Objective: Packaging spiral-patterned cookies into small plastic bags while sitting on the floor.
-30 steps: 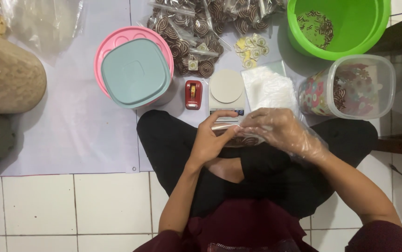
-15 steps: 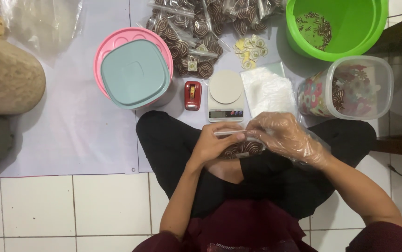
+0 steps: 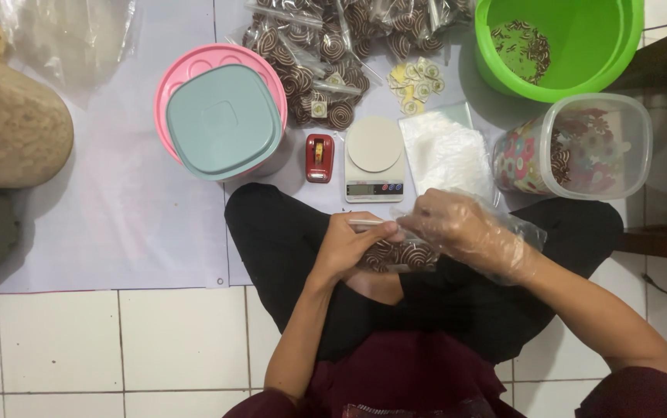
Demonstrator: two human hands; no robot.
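Cookie bag held over the lap.
Left hand and gloved right hand pinch its top between their fingers; scale lies beyond them.

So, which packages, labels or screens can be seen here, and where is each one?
Scale screen: dark strip on the white scale's front edge.
Sticker labels: small yellow-white pieces beside the green bucket.
Filled snack bags: clear, brown swirls, top centre.
Small bag: clear, held by left hand and gloved right hand.

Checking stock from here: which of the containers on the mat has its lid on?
The pink round tub at the left, capped with a pale teal square lid. The green bucket and the clear floral-print container both lie open, with spiral cookies showing inside.
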